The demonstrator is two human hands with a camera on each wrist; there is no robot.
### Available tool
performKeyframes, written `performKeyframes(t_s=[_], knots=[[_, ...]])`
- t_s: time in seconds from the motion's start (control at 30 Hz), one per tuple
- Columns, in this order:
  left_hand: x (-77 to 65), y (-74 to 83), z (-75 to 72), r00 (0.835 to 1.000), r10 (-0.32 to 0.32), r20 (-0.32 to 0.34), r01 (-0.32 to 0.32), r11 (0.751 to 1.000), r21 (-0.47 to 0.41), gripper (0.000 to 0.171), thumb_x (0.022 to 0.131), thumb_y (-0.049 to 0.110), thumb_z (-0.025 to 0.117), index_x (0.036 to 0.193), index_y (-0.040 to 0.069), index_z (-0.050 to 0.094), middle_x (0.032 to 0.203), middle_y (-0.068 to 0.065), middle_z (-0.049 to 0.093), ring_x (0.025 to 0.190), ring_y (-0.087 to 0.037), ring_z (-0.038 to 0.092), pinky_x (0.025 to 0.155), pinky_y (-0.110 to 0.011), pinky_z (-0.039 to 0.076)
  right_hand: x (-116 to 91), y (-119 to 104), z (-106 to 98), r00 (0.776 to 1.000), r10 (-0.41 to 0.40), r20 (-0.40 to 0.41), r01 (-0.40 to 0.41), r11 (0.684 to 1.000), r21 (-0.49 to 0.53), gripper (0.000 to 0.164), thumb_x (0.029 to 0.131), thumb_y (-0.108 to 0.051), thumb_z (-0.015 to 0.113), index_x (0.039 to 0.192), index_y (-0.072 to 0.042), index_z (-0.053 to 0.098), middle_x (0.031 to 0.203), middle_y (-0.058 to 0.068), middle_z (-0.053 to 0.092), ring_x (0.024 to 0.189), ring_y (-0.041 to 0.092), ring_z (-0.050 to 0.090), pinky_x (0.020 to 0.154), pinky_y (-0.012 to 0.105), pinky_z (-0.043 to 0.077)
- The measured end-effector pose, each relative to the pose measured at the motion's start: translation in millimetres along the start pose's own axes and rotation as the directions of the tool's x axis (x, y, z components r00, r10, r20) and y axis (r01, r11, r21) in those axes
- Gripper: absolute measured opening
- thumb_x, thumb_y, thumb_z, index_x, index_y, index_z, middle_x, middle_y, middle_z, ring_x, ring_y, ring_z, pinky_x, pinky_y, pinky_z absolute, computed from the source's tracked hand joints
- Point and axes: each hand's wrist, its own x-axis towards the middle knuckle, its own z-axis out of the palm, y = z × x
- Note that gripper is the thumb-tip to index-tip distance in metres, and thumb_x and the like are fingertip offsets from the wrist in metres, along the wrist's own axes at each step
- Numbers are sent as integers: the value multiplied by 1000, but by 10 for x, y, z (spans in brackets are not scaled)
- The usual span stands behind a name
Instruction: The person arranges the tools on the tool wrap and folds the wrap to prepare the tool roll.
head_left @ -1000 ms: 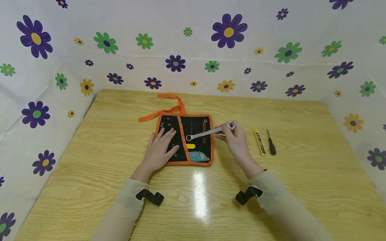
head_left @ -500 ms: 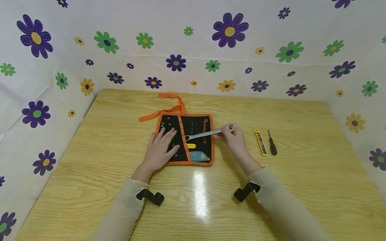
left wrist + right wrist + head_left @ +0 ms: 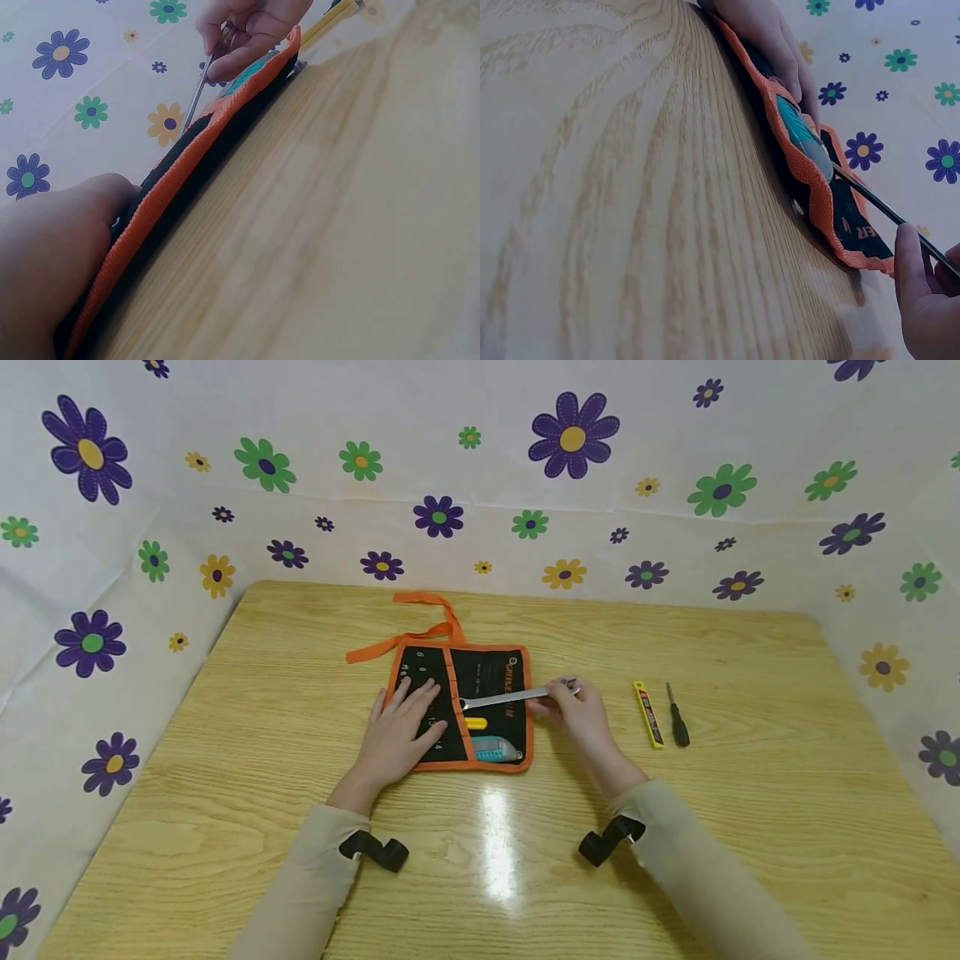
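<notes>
A black tool pouch (image 3: 487, 667) with orange edging lies unrolled on the table. My left hand (image 3: 393, 731) rests flat on its pocket side, fingers spread. My right hand (image 3: 581, 714) pinches a silver combination wrench (image 3: 506, 697) near its far right end. The wrench's ring end is at the orange-edged mouth of a pocket; how deep it sits I cannot tell. Below it, a yellow-handled piece (image 3: 476, 723) and a teal utility knife (image 3: 495, 749) stick out of other pockets. In the right wrist view the wrench (image 3: 885, 210) slopes down toward the pouch.
Right of the pouch lie a narrow yellow-and-red pack (image 3: 648, 715) and a screwdriver (image 3: 677, 717) with a black handle. Orange ties (image 3: 420, 635) trail from the pouch's back edge. A flower-printed sheet (image 3: 480, 468) rises behind the wooden table (image 3: 285, 618).
My right hand has moved slightly down and the wrench has come lower, its ring end shifting left to the pocket mouth. My left hand has stayed in place.
</notes>
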Motion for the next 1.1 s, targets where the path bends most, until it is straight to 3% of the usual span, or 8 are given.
performKeyframes(t_s=[0.33,0.57,0.73,0.87,1.0,1.1], knots=[[-11,-7,-16,1000,-6,16,5,1000,15,62,99,51,39,152,20,31,156,4,25,145,-23,6,113,-50,-6,-5,44,23,998,-23,53,21,999,42,20,100,-3,40,105,16,45,101,23,55,79,15,68,80,27,53],[-17,-13,-25,1000,-12,26,11,1000,22,62,99,52,38,152,20,30,156,4,24,145,-24,5,113,-51,-6,-28,46,31,996,46,81,-51,997,52,22,100,-4,41,111,15,45,107,24,52,82,14,68,80,25,53],[-11,-17,-21,1000,-9,26,8,1000,25,62,99,53,38,152,21,30,156,4,24,145,-23,5,112,-51,-6,-10,74,81,993,58,105,-60,998,18,20,100,-3,41,111,14,44,108,24,54,82,14,68,81,27,53],[-2,-16,-8,1000,-4,23,3,1000,25,62,99,54,37,152,22,30,156,5,24,145,-23,5,112,-51,-7,-5,85,139,991,47,121,-37,996,-85,17,100,-5,44,109,9,45,93,18,62,75,13,66,75,27,55],[6,-11,1,1000,-1,21,1,1000,29,63,99,54,37,152,21,30,156,5,24,145,-23,5,112,-51,-7,2,67,147,997,24,70,-1,949,-314,17,99,-14,50,99,3,51,73,3,53,61,10,51,59,20,45],[5,-4,-1,1000,-2,22,2,1000,29,63,99,54,37,152,21,30,156,5,25,145,-23,5,113,-50,-7,-15,-1,99,998,-8,68,43,844,-534,25,97,-24,55,99,0,55,73,2,49,63,14,44,57,24,36]])
